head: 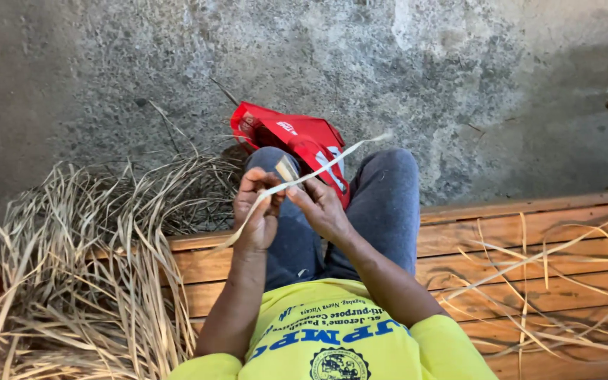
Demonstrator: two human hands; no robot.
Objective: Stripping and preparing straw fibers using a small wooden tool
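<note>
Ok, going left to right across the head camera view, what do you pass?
Pile of dried leaf strips → left hand → right hand, both pinching one pale strip → loose strips on the wooden bench. The red bag sits behind the hands, so it is left out.

yellow short-sleeved shirt with blue print and round emblem, grey-blue trousers.

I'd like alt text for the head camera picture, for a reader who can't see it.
Seen from above, a seated person's left hand and right hand pinch a pale dried leaf strip over their knees. They sit on a wooden bench, with a pile of dried leaves on one side, loose strips on the other, and a red bag on the concrete floor.
</note>
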